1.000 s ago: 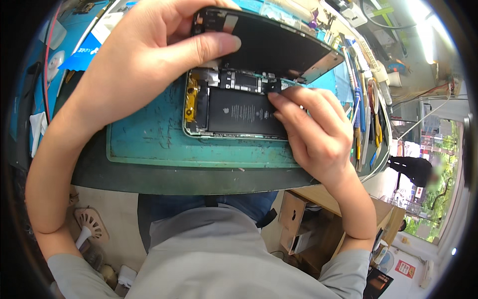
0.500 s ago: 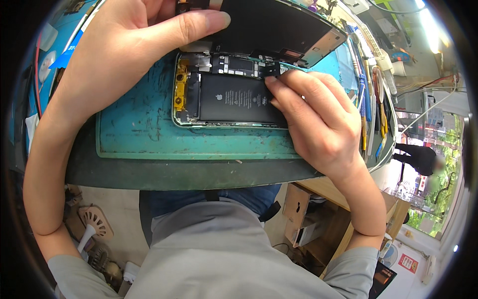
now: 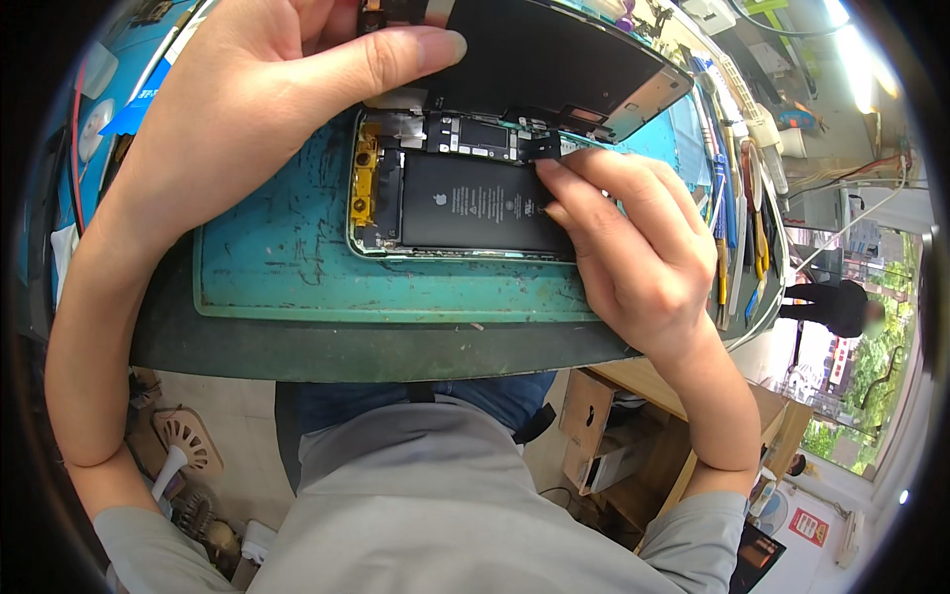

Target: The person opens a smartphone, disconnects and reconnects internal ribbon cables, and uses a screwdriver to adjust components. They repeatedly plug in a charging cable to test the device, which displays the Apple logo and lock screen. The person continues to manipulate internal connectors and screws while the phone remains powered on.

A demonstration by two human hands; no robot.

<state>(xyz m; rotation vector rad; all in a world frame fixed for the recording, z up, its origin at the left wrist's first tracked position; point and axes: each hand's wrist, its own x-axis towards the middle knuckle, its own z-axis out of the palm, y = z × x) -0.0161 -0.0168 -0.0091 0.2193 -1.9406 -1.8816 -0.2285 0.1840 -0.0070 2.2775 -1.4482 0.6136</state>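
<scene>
An opened smartphone (image 3: pixel 475 252) lies in front of me, its black battery (image 3: pixel 470 203) and a yellow-covered strip (image 3: pixel 363 188) at the left end exposed. My left hand (image 3: pixel 267 89) holds the lifted phone screen (image 3: pixel 554 69) at its left end, thumb across its dark inner face. That screen leans back, tilted up along the phone's far side. My right hand (image 3: pixel 643 233) is closed over the phone's right end, fingertips together beside a small black flap (image 3: pixel 541 147) near the logic board (image 3: pixel 482 139). Whatever those fingertips pinch is hidden.
Beneath the phone is a scuffed green-blue work mat (image 3: pixel 297 292) on a dark table edge (image 3: pixel 396 351). Several screwdrivers and tweezers (image 3: pixel 742 208) stand along the right side. A blue item (image 3: pixel 134 111) lies at the left. Wooden shelving (image 3: pixel 643 436) is below, at the right.
The phone, its screen and both hands sit very slightly farther right and lower in the picture. Both holds look the same.
</scene>
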